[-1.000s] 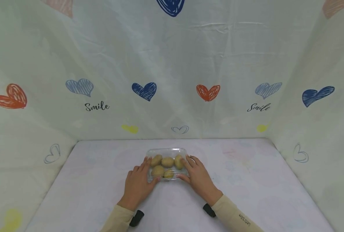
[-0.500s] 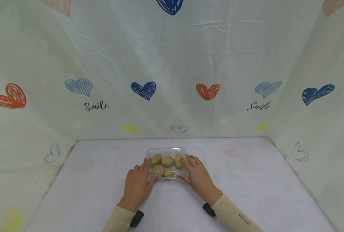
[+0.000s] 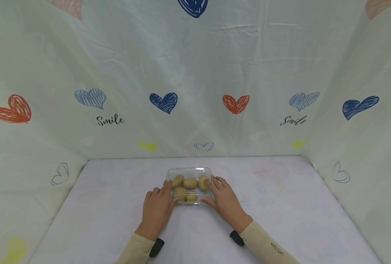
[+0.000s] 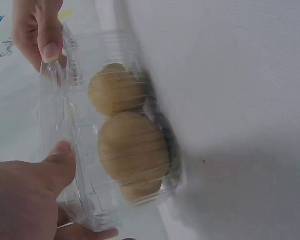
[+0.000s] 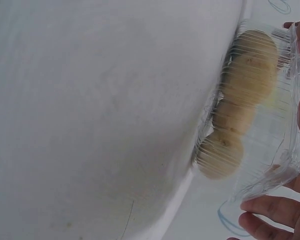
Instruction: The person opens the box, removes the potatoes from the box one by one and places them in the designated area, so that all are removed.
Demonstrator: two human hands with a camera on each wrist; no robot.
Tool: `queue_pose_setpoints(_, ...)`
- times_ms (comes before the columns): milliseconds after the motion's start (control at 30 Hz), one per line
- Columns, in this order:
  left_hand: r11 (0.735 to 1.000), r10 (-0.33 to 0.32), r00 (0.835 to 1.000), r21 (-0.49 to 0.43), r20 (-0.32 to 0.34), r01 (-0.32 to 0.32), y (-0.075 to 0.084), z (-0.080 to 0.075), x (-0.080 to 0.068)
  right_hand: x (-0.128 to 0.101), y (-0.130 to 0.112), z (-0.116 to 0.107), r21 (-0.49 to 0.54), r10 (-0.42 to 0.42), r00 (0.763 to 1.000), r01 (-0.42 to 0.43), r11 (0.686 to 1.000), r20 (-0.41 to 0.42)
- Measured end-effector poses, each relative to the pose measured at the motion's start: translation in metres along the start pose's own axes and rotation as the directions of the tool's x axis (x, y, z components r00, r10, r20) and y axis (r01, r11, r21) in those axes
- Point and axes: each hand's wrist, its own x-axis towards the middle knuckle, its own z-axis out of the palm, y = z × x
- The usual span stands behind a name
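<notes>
A clear plastic box [image 3: 188, 170] holding several yellow-brown potatoes [image 3: 190, 183] sits on the table, toward its back and centre. My left hand [image 3: 156, 209] grips the box's left side, thumb at the front edge and fingers along the side. On the opposite side, my right hand [image 3: 227, 204] holds it in much the same way. In the left wrist view, both thumbs press on the rim of the box [image 4: 70, 117], above the ribbed wall with potatoes [image 4: 132, 147] behind it. The right wrist view has fingers [image 5: 277, 207] under the rim at the near end.
A white cloth covers the table [image 3: 281, 220]. Behind it and at both sides hangs a pale curtain [image 3: 198, 66] printed with hearts and the word Smile. A black wrist-worn piece [image 3: 157, 248] shows below the left hand, another [image 3: 237, 238] below the right.
My left thumb has shifted slightly at the front edge of the box. The box, the potatoes and my right hand stay practically where they were.
</notes>
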Motion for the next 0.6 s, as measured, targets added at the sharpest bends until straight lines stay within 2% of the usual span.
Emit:
queue_pose_setpoints(400, 0.999, 0.009, 1.000, 0.038, -0.020, -0.008, 0.0008, -0.0017, -0.0016, -0.0001, -0.0012, -0.0020, 0.016, 0.011, 1.000, -0.011, 1.000, 0.001)
queue_pose_setpoints(467, 1.000, 0.006, 1.000, 0.016, -0.031, -0.005, 0.0007, -0.0017, -0.0025, -0.0009, -0.0013, -0.0025, 0.025, 0.013, 1.000, -0.013, 1.000, 0.001)
queue_pose_setpoints(600, 0.996, -0.020, 0.998, -0.086, -0.060, 0.015, -0.0007, -0.0022, -0.0041, -0.0026, -0.0014, -0.0033, 0.048, 0.029, 1.000, -0.029, 0.998, 0.009)
